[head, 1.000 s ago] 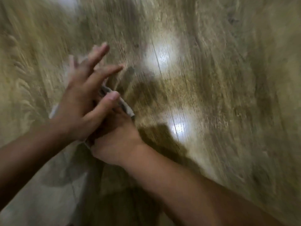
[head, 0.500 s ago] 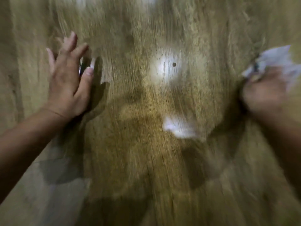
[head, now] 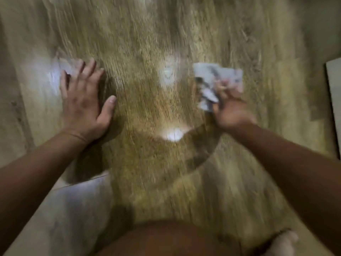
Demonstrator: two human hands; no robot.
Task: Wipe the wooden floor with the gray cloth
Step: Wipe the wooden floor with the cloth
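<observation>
Gray cloth further left, bunched crosswise in R hand; L hand flat on floor.

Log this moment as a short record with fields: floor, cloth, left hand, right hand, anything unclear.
floor: wooden floor, with bright light reflections on it
cloth: gray cloth, crumpled, right of centre
left hand: flat on the floor, fingers spread, holds nothing
right hand: grips the cloth's near edge
unclear: motion blur hides whether the cloth touches the floor

Dim, motion-blurred; glare spots on floor, shadows below.
</observation>
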